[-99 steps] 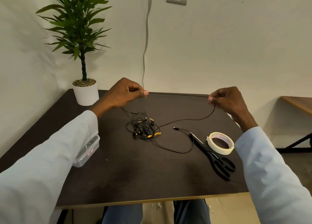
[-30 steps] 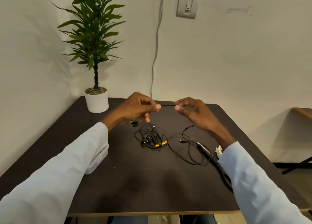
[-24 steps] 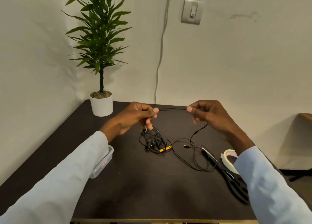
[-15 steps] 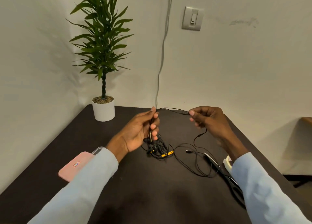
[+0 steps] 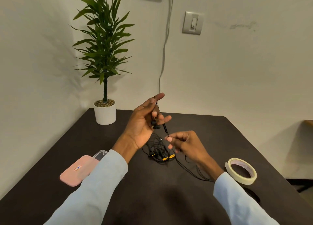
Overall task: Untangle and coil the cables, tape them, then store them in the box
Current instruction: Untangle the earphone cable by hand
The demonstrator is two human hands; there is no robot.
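Head view: the left hand (image 5: pixel 144 121) has turned palm-up and risen since a moment ago, when the cable (image 5: pixel 165 127) was stretched level between both hands. Now the cable runs over the raised forefinger and down past the palm, where earbuds sit against the curled fingers. The right hand (image 5: pixel 184 144) has dropped low and close, pinching the cable between thumb and fingertip just under the left hand. That looks like the first wrap of a coil, so the task has passed from pulling one cable free to winding it.

The rest of the cables (image 5: pixel 160 154) lie in a tangle on the table (image 5: pixel 152 199), between the wrists. The tape (image 5: pixel 241 171) is near the right sleeve. The box (image 5: pixel 101 154) is mostly covered by the left sleeve and its pink lid (image 5: pixel 77 169). A dark shape below the tape may be scissors, hard to tell
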